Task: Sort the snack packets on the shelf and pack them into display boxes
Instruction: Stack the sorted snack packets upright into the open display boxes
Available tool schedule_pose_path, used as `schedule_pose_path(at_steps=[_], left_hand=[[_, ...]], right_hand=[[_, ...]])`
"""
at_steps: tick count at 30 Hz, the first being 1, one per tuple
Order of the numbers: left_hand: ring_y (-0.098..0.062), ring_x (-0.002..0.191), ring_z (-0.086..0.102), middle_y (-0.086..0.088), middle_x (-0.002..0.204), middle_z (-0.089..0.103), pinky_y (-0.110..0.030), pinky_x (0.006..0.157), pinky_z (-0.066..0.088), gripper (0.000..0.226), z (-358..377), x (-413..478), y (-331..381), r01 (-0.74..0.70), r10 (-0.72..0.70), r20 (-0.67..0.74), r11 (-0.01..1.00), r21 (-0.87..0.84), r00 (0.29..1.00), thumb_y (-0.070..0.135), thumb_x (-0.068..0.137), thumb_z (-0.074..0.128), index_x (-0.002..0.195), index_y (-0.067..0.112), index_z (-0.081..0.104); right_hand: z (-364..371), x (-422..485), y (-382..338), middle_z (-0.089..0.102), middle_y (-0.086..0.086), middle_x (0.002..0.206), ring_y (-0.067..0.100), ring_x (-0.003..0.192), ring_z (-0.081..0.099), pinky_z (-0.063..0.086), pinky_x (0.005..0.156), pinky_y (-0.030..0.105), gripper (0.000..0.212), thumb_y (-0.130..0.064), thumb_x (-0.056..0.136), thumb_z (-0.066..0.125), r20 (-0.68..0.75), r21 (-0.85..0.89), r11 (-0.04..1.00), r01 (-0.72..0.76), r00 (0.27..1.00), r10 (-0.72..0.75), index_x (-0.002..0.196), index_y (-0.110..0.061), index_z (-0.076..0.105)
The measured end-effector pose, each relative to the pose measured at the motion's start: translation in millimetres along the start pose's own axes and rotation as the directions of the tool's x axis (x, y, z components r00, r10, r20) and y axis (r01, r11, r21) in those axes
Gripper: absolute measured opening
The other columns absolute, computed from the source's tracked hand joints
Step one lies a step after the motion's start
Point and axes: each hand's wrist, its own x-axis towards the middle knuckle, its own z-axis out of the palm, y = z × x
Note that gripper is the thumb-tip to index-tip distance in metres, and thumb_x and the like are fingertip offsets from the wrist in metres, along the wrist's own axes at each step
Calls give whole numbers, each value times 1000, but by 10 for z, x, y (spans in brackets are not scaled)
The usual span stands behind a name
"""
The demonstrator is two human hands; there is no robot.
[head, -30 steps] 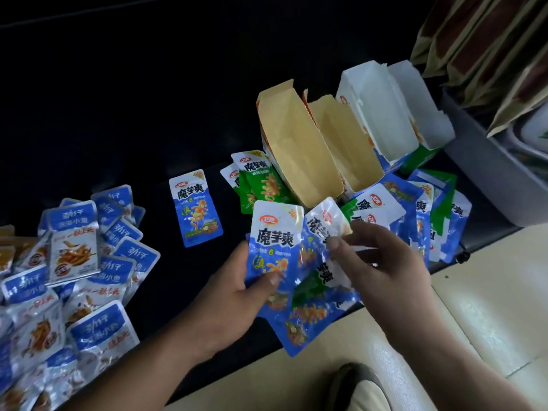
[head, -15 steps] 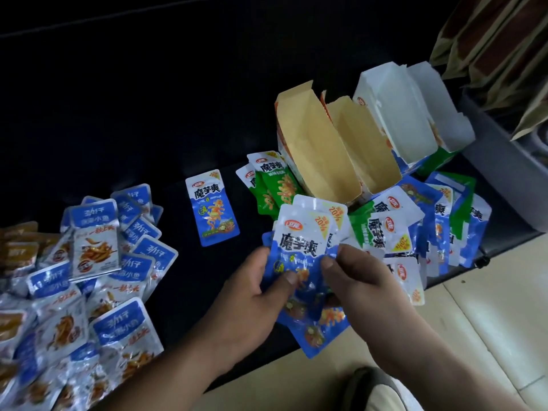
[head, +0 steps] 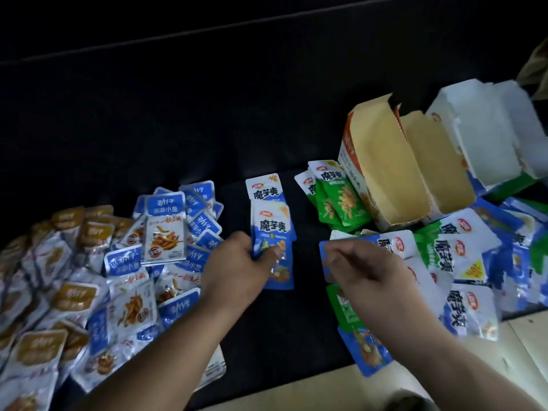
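My left hand [head: 237,266] grips a small stack of blue konjac packets [head: 272,229] low over the dark shelf [head: 305,324]. The stack overlaps a single blue packet [head: 264,188] lying flat there. My right hand [head: 364,274], fingers curled, pinches a fanned bunch of packets [head: 363,350] in blue and green; its fingertips are partly hidden. A short row of green packets [head: 338,197] leans against an open brown-lined display box [head: 385,173]. Behind that stands an open white-lined display box [head: 489,129].
A mixed heap of blue and green konjac packets [head: 462,253] lies at the right, under the boxes. Blue fish-snack packets [head: 166,229] and gold ones [head: 74,232] cover the left. Beige floor [head: 527,336] borders the shelf's front edge.
The hands have parted. My left hand carried blue packets leftward and down onto the lone blue packet, while the right hand keeps the other packets. The view swung left.
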Motion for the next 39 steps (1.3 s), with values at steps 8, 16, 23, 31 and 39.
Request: schedule_pose_path(at_steps=[8, 16, 23, 31, 39], left_hand=[[-14, 55, 50, 8, 59, 48, -27, 47, 28, 55, -135, 34, 88, -262, 296, 2, 846, 465, 955, 71, 91, 55, 67, 24, 39], [-14, 112, 54, 14, 126, 52, -37, 91, 52, 73, 547, -670, 447, -629, 569, 305, 762, 154, 764, 76, 78, 61, 134, 29, 57], [-24, 98, 60, 0, 105, 61, -39, 75, 58, 63, 756, -721, 546, -761, 683, 336, 569, 313, 649, 65, 90, 45, 117, 14, 71], [-10, 66, 61, 10, 77, 63, -31, 53, 48, 12, 271, -697, 670, -655, 644, 117, 737, 167, 756, 22, 101, 58, 90, 25, 62], [-12, 68, 75, 7, 85, 76, -21, 52, 56, 15, 266, -173, 976, 129, -111, 66, 818, -560, 992, 18, 104, 62, 94, 24, 71]], right_hand=[[-384, -173, 227, 73, -14, 77, 7, 72, 69, 57, 69, 31, 17, -20, 91, 73, -130, -245, 969, 43, 989, -76, 88, -36, 73], [-884, -320, 461, 64, -10, 78, 19, 78, 63, 56, 70, 42, 16, -33, 78, 79, -171, -642, 758, -114, 985, 3, 75, -31, 63], [-938, -353, 660, 69, -24, 73, -3, 73, 64, 46, 63, 11, 8, -26, 86, 76, -258, -355, 921, -161, 964, 69, 79, -30, 72], [-910, -352, 207, 67, -3, 77, 30, 60, 67, 58, 62, 55, 10, -25, 91, 72, -362, 63, 997, 48, 932, -22, 86, -29, 65], [-698, -221, 357, 75, 2, 81, 28, 78, 71, 58, 81, 57, 24, -12, 92, 74, -232, 105, 994, 17, 973, 8, 91, -36, 71]])
